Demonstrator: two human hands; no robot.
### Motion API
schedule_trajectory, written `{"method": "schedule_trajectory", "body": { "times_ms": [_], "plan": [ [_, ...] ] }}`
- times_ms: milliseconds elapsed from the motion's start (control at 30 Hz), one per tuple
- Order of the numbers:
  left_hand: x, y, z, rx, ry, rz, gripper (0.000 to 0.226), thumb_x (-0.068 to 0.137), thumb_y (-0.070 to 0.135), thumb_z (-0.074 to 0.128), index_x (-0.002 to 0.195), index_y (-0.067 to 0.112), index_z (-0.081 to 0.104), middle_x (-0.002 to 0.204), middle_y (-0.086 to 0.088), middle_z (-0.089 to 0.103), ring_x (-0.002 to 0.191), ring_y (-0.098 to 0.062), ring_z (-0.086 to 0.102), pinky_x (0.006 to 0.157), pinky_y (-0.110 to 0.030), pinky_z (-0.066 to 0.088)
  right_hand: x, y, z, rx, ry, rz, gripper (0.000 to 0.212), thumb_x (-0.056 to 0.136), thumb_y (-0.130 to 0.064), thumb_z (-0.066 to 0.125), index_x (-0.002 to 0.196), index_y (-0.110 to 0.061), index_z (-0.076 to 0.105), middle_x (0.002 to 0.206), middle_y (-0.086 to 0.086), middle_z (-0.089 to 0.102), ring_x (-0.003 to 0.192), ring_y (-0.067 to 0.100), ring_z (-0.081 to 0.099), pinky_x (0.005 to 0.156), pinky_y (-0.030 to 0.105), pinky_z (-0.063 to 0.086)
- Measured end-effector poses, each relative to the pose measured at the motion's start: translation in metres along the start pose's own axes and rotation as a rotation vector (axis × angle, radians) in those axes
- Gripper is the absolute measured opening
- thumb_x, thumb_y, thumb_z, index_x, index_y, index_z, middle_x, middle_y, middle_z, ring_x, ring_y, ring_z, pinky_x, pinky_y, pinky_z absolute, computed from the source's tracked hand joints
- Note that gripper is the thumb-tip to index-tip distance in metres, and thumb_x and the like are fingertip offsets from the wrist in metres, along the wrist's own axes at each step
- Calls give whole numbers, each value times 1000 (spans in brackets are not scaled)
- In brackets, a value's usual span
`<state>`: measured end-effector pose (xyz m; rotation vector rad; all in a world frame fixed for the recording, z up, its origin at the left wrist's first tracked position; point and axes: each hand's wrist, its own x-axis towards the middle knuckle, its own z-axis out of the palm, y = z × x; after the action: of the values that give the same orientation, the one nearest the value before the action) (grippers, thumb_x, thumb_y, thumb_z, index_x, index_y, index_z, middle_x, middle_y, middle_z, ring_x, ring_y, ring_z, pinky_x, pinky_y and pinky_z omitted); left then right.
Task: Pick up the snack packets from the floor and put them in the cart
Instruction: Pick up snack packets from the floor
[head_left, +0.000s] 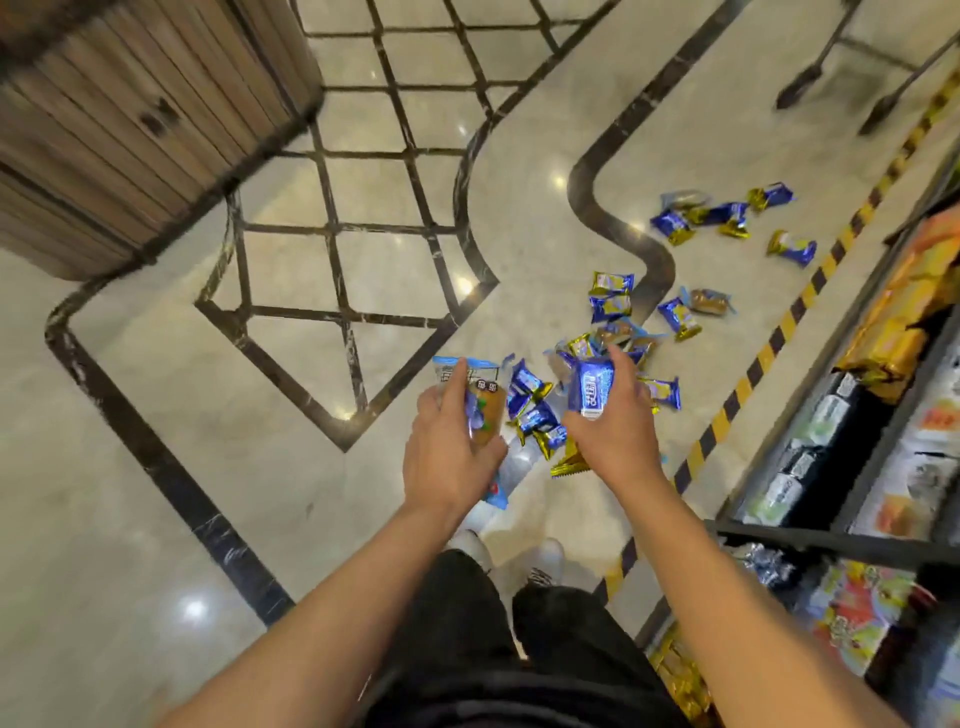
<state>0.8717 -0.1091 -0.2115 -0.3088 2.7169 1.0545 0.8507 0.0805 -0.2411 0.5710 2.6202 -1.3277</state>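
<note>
Left hand grips a clear cake packet; right hand grips a blue foil snack packet. Loose blue-and-gold packets litter the marble floor at 12 to 2 o'clock; cart unseen. Overfilled hands may drop packets.

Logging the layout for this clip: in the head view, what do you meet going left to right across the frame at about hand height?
Wooden cabinet at far left, higher up → dark diamond floor inlay → left hand holding a snack packet → right hand holding a blue packet → yellow-black floor tape → shelf of packaged goods.
</note>
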Motion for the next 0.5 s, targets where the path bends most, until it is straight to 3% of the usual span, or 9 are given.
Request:
{"method": "schedule_trajectory", "body": {
  "times_ms": [100, 333, 500],
  "plan": [
    [-17, 14, -25, -67, 67, -20, 95, 74, 26, 71, 155, 35, 22, 131, -2, 47, 119, -18, 49, 94, -37, 48, -12, -30, -8, 56, -29, -80, 89, 73, -23, 76, 146, -36, 26, 125, 8, 54, 106, 26, 55, 76, 31, 42],
    [-20, 21, -66, -113, 135, -49, 96, 75, 26, 73, 154, 37, 20, 131, -1, 43, 118, -20, 54, 100, -40, 50, -28, -82, -16, 16, -117, -219, 89, 74, -20, 76, 146, -38, 27, 126, 3, 47, 99, 15, 46, 81, 27, 37],
    [-11, 21, -81, -155, 218, -61, 92, 77, 29, 72, 153, 39, 21, 129, 0, 43, 114, -21, 56, 98, -41, 51, -32, -110, -10, -44, -174, -279, 91, 76, -20, 77, 147, -41, 22, 127, 4, 43, 109, 21, 52, 83, 30, 47]
  ]
}}
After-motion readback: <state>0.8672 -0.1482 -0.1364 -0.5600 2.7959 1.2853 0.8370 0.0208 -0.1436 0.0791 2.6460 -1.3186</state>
